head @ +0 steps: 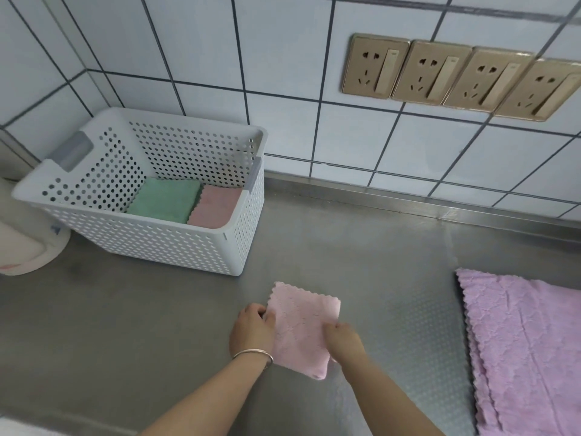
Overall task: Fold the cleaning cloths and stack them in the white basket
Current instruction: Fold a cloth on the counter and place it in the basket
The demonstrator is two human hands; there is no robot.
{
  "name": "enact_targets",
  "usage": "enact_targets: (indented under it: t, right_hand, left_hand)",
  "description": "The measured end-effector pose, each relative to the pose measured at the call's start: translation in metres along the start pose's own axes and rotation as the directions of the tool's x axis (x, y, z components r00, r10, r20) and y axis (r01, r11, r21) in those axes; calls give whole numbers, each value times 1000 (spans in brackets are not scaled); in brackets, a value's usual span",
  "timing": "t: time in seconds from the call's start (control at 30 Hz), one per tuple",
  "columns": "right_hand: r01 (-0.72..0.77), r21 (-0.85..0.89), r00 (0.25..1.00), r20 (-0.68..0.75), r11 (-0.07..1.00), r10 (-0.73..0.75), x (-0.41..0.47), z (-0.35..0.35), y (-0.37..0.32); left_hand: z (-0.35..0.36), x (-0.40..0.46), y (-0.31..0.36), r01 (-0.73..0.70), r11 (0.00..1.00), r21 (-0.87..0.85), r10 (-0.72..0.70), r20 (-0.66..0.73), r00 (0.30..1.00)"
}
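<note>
Pink cloth in hand: a folded pink cloth (301, 328) lies on the steel counter (361, 247), near the front edge and in front of the white basket, with its scalloped edge along the far and right sides.
Left hand: the left hand (253, 330) grips the cloth's left edge, fingers curled over it and the thumb side on top; a thin metal bangle (254, 354) sits on the wrist.
Right hand: the right hand (344, 339) pinches the cloth's right side low down, fingers curled round the fabric.
White basket: the white basket (163, 243) stands on the counter to the left and behind the hands, against the tiled wall; its walls are perforated and each short end has a grey handle.
Basket contents: a folded green cloth (163, 199) lies on the basket floor at the left, and a folded pink cloth (213, 206) lies just beside it on the right, their edges touching.
Waiting cloths: a stack of unfolded lilac cloths (522, 347) lies flat on the counter at the right, well apart from the hands; the number in the stack cannot be told.
Wall: pale tiles with dark grout, and a row of four gold socket plates (456, 77) high on the right.
Left edge: a white rounded object (25, 247) stands just beside the basket; what it is cannot be told.
</note>
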State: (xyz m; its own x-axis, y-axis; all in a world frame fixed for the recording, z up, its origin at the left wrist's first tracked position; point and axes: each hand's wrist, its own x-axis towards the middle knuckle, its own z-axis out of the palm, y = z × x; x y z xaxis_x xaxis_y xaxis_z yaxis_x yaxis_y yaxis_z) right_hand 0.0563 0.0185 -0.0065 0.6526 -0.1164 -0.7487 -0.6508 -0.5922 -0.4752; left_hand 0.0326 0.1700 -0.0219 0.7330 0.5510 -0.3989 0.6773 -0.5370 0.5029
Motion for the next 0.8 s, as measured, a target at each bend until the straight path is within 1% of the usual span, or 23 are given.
enact_targets:
  t: [0.03,0.1,0.13,0.17,0.2,0.27,0.3,0.37,0.43,0.5,0.53,0.6,0.67,0.73,0.8]
  right_hand:
    - [1,-2,1000,8,1000,-1,-1,0,3]
    - [38,28,999,3,999,-38,-8,1,12]
    - [73,59,997,-17,996,-72,-13,1,17]
    - [107,86,994,-40,991,-104,-18,0,20]
    - [147,110,988,-62,983,-141,-23,-1,21]
    - [249,152,966,-103,957,-235,-39,-5,18]
    - [302,170,951,-121,938,-284,-48,-7,16]
    - [415,179,907,-159,892,-390,-67,-13,10]
    - [518,163,849,-219,840,-481,-84,-21,2]
    - [601,150,788,-280,785,-549,-100,-27,-11]
    - [635,163,760,-310,756,-572,-108,-29,-19]
    - [682,199,719,-354,704,-598,-126,-27,-39]
    - [726,224,678,-390,650,-623,-141,-21,-60]
    - [750,240,654,-406,617,-638,-152,-15,-83]
    - [775,244,628,-404,583,-665,-162,-8,-111]
  left_hand:
    - [-1,-3,2,30,999,-24,-30,7,1000]
    - [-4,-9,2,147,983,-113,-142,49,989]
    - [-6,-13,1,197,972,-130,-187,86,979]
    - [-8,-17,1,206,974,-93,-192,147,970]
    - [-11,-22,2,183,982,-50,-170,192,967]
    - [-20,-34,4,117,993,-23,-111,187,976]
    - [-26,-40,5,79,996,-30,-73,164,984]
    - [-38,-54,9,-25,999,-26,27,56,998]
    - [-51,-64,14,-149,988,-38,146,-60,987]
    - [-67,-72,19,-293,949,-117,265,-207,942]
    - [-77,-75,20,-349,925,-152,298,-281,912]
    - [-101,-77,21,-427,881,-203,321,-407,855]
    - [-129,-76,24,-481,839,-256,318,-486,814]
    - [-153,-72,28,-504,807,-309,286,-541,791]
    - [-180,-61,31,-512,774,-374,245,-568,785]
